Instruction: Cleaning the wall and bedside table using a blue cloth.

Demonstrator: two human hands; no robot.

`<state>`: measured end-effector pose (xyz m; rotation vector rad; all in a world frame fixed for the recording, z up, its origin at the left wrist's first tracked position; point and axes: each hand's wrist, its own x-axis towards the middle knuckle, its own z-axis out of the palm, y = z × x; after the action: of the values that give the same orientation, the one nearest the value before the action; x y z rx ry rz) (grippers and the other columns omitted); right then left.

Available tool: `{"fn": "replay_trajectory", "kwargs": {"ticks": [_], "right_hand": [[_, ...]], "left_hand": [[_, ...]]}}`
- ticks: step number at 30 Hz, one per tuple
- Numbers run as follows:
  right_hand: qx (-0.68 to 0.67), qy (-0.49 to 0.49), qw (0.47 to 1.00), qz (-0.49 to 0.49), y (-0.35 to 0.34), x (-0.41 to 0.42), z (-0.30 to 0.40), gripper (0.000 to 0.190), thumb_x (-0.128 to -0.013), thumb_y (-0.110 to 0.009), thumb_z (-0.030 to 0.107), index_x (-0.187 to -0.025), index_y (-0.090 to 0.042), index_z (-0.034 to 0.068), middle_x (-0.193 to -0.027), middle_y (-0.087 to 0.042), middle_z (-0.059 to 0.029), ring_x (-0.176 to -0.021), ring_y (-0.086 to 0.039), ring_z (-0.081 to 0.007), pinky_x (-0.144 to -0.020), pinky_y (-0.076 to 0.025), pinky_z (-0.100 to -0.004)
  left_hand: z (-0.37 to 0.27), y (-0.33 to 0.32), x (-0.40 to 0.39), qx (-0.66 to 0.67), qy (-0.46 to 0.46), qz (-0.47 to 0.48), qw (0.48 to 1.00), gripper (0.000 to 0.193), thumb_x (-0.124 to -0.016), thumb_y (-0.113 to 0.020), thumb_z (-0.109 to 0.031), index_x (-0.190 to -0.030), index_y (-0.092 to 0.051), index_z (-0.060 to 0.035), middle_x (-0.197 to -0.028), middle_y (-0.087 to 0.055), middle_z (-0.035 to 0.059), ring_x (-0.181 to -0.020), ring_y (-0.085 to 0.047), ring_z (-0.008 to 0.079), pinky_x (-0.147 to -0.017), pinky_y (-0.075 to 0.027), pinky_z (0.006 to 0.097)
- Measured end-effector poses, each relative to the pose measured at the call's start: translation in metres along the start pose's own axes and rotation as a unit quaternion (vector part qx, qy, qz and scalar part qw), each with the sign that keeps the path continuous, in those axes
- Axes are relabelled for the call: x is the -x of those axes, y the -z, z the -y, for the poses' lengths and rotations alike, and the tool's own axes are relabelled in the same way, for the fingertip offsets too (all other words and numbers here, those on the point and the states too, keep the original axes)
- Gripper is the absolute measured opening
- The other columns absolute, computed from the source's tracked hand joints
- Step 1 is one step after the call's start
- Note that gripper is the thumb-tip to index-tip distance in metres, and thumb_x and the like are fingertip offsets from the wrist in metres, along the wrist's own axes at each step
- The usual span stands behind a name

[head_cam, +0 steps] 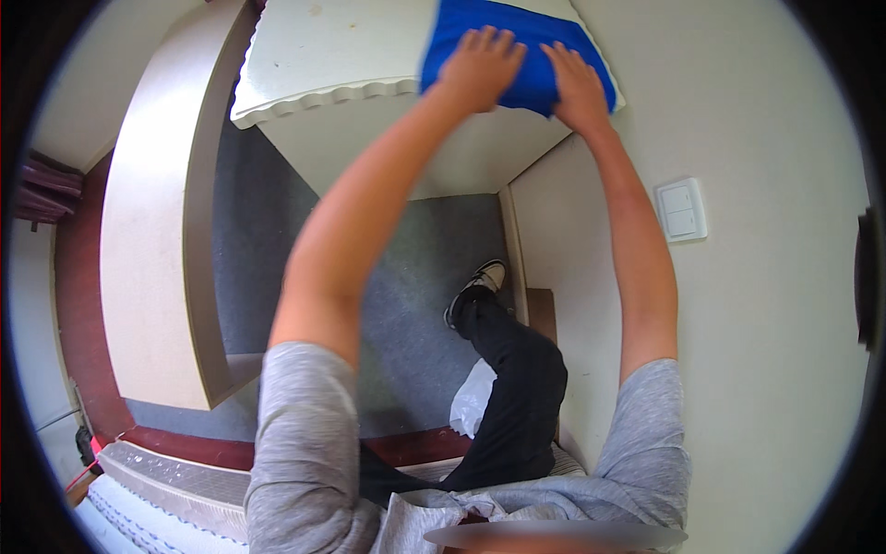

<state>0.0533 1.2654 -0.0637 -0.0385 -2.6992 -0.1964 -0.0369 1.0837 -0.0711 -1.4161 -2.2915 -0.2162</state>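
Observation:
A blue cloth (538, 31) lies over the right part of a white tabletop (332, 41) with a scalloped edge. My left hand (484, 66) rests palm down on the cloth, its fingers a little apart and pointing away from me. To its right, my right hand (579, 83) also presses on the cloth, close to the near right corner. The cloth's near border reaches the front edge of the top between my hands. Both palms are hidden from above, and I see nothing gripped between the fingers.
A pale wooden bench-like unit (149, 228) stands to the left on the grey floor (408, 277). On the right is a wall (768, 138) with a light switch (681, 210). A white plastic bag (474, 398) lies by my leg. A mattress (180, 478) is at the lower left.

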Motion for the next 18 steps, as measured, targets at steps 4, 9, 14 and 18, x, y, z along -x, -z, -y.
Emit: {"fn": "replay_trajectory", "kwargs": {"ticks": [4,9,14,18], "right_hand": [[0.022,-0.064,0.998,0.02,-0.006,0.003,-0.039,0.086,-0.06,-0.069,-0.002,-0.136,-0.035,0.017,-0.141,-0.037,-0.0121,-0.129,-0.037,-0.0307,-0.102,-0.034,-0.049],[0.037,-0.02,0.999,-0.002,-0.005,-0.008,-0.013,0.083,-0.06,-0.068,-0.002,-0.135,-0.037,0.016,-0.14,-0.039,-0.0129,-0.127,-0.039,-0.0316,-0.101,-0.035,-0.0479],[-0.039,0.103,0.988,-0.112,-0.014,-0.04,0.129,0.061,-0.07,-0.061,0.001,-0.127,-0.046,0.013,-0.13,-0.048,-0.0115,-0.12,-0.045,-0.0304,-0.097,-0.037,-0.0449],[-0.042,0.095,0.972,-0.21,-0.022,-0.067,0.25,0.033,-0.083,-0.048,0.017,-0.115,-0.054,0.011,-0.12,-0.054,-0.01,-0.112,-0.049,-0.0282,-0.094,-0.038,-0.0428]], "left_hand": [[-0.043,-0.018,-0.034,-0.006,0.047,-0.032,0.998,0.079,-0.067,-0.073,-0.014,-0.136,-0.035,-0.0077,-0.138,-0.037,0.0157,-0.128,-0.035,0.0355,-0.104,-0.028,0.0488],[-0.021,-0.007,-0.008,-0.037,0.074,-0.063,0.995,0.073,-0.068,-0.072,-0.014,-0.133,-0.039,-0.01,-0.135,-0.04,0.0141,-0.125,-0.038,0.036,-0.1,-0.03,0.0538],[0.072,0.029,0.099,-0.08,0.135,-0.09,0.983,0.071,-0.067,-0.063,-0.003,-0.133,-0.041,-0.016,-0.135,-0.042,0.0121,-0.122,-0.04,0.0367,-0.099,-0.031,0.0519],[0.134,0.057,0.177,-0.12,0.171,-0.07,0.975,0.069,-0.069,-0.062,-0.001,-0.134,-0.039,-0.012,-0.137,-0.04,0.0148,-0.126,-0.038,0.0348,-0.104,-0.031,0.0448]]}}
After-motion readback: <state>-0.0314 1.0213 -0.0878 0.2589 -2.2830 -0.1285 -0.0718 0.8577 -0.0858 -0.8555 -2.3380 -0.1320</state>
